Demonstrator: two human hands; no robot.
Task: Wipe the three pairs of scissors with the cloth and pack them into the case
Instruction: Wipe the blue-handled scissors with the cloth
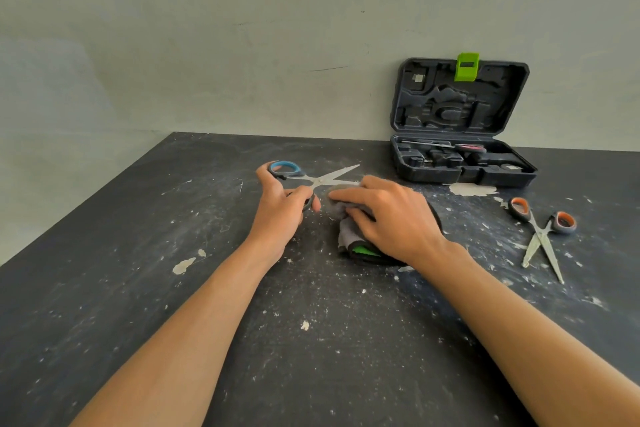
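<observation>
My left hand (278,210) grips the handles of the blue-handled scissors (322,178), whose blades are spread open and point right and away. My right hand (388,215) holds a grey cloth (348,230) bunched around the nearer blade. A second pair, the orange-handled scissors (540,236), lies open on the table at the right. The dark tool case (464,166) stands open at the back right, its lid leaning on the wall. A red-handled pair of scissors (450,146) lies inside the case along its back edge.
The black table (207,288) is speckled with white paint chips and dust. A green latch (467,66) sits on top of the case lid. A grey wall rises right behind the table. Something black and green (367,251) lies under my right hand.
</observation>
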